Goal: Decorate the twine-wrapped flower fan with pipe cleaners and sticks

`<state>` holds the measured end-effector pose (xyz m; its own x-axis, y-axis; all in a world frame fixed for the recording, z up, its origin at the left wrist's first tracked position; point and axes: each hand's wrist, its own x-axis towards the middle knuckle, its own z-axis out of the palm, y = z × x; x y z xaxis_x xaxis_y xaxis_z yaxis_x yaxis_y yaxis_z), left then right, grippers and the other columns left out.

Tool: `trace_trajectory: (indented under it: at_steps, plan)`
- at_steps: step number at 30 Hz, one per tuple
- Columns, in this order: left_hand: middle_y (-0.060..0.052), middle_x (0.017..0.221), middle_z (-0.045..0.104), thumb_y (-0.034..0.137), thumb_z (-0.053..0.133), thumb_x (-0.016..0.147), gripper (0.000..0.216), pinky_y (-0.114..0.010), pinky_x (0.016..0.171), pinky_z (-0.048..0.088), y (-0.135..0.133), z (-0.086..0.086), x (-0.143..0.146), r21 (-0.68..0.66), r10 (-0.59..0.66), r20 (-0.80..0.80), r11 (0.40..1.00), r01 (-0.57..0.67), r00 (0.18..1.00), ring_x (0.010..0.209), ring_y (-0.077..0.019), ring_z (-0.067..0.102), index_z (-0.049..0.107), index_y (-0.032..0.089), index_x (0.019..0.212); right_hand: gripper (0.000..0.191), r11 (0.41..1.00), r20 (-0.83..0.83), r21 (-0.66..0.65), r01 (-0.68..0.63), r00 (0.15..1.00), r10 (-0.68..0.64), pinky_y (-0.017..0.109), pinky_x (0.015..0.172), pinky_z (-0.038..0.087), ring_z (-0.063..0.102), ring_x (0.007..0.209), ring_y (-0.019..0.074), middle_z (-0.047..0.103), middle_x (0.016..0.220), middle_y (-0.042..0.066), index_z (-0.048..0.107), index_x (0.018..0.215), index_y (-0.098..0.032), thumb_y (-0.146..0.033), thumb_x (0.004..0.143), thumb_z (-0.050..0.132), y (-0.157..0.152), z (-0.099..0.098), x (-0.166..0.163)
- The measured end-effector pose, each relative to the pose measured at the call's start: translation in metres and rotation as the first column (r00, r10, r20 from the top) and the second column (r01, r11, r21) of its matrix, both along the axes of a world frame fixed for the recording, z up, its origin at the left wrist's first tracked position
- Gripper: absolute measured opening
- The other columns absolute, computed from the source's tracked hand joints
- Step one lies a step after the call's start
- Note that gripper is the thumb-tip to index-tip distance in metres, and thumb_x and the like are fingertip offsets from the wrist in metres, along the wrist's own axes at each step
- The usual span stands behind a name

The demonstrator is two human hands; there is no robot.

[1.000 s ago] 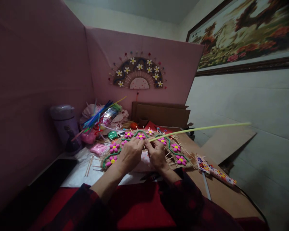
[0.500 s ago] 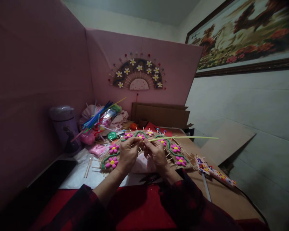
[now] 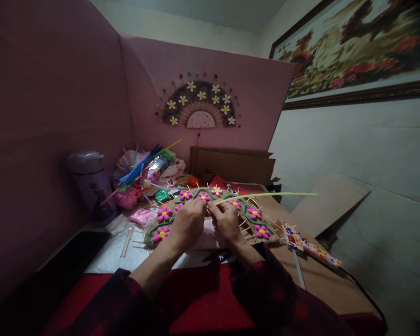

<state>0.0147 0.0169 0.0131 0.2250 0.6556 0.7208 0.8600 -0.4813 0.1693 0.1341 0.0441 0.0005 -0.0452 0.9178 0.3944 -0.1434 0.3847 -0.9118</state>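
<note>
A half-round woven fan piece [image 3: 255,223] with pink flowers and a green wavy band lies on the table in front of me. My left hand [image 3: 187,224] rests on its middle, fingers curled and pinched at the weave. My right hand [image 3: 227,220] is right beside it, fingers pinched on the near end of a long light-green strip [image 3: 266,196]. The strip runs out to the right above the fan. Both hands meet near the fan's upper middle.
A lilac flask [image 3: 90,179] stands at the left by the pink partition. Behind the fan is a heap of coloured strips and bags [image 3: 143,170], a cardboard box [image 3: 233,165] and a finished fan [image 3: 199,106] pinned up. A small patterned fan on a stick [image 3: 310,249] lies right.
The green strip has got shorter on the right side, its free end drawn in from the far right toward the fan. Both hands stayed at the fan's middle with small shifts.
</note>
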Motion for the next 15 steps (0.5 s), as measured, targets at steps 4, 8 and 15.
trace_trajectory:
  at_steps: [4,8,15]
  plan:
    - [-0.009,0.075,0.062,0.009,0.042,0.082,0.019,-0.032,0.065,0.043,0.000,-0.001,-0.002,-0.011,-0.002,-0.024,1.000,0.001,1.000,0.073,-0.0212,0.056,0.060,0.013,0.076,0.029,0.996,0.051,0.083,0.032,0.998,-0.036,0.021,0.048,0.036,0.046,0.050,0.0087,0.053,0.052,-0.002,0.057,0.058,-0.014,-0.039,0.072,0.063,-0.002,0.000,-0.001]
    - [-0.002,0.063,0.062,0.016,0.051,0.080,0.014,-0.024,0.055,0.044,0.001,0.000,0.002,-0.091,-0.141,0.519,0.972,0.218,0.843,0.057,-0.0131,0.055,0.062,0.015,0.072,0.030,0.992,-0.132,-0.071,-0.100,0.987,0.090,0.019,0.033,0.024,0.033,0.035,0.0045,0.046,0.047,-0.006,0.054,0.060,-0.015,-0.041,0.070,0.065,-0.003,0.002,-0.002]
    - [0.000,0.061,0.061,0.028,0.059,0.075,0.015,-0.020,0.041,0.042,0.001,0.000,0.009,-0.107,-0.149,0.835,0.900,0.422,0.530,0.046,-0.0094,0.051,0.065,0.014,0.076,0.029,0.967,-0.304,-0.131,-0.220,0.937,0.172,0.017,0.031,0.025,0.036,0.035,0.0036,0.048,0.050,-0.005,0.054,0.062,-0.013,-0.038,0.067,0.069,-0.005,0.007,-0.001]
